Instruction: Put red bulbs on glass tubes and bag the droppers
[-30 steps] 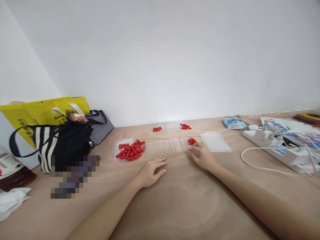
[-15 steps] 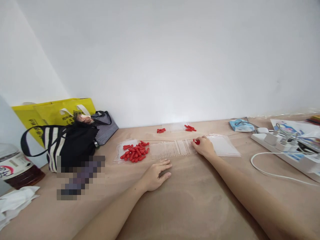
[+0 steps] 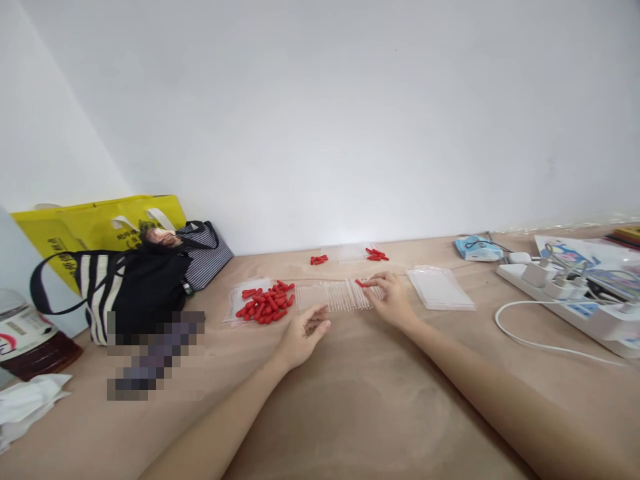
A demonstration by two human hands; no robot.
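My right hand [image 3: 390, 298] pinches a small red piece [image 3: 359, 283] over the right part of a row of thin clear sticks [image 3: 330, 295]. My left hand [image 3: 300, 335], its fingers apart and holding nothing, hovers just in front of the row's left part. Left of the row, a heap of red pieces [image 3: 267, 303] lies on clear plastic bags [image 3: 233, 305]. Behind the row are two smaller red groups, one at the left [image 3: 319, 260] and one at the right [image 3: 377, 255]. More flat clear bags [image 3: 441, 289] lie right of my right hand.
On the left are a yellow bag [image 3: 100, 223], a black bag [image 3: 135, 287], a striped bag [image 3: 207, 257], a bottle [image 3: 30, 340] and white tissue [image 3: 30, 403]. A power strip [image 3: 565, 303] with plugs and a blue packet [image 3: 479, 248] are on the right table side [image 3: 525, 393].
My right hand has moved left along the sticks with the red piece, which now shows at its fingertips. My left hand has lifted and shifted slightly. The view has shifted a little.
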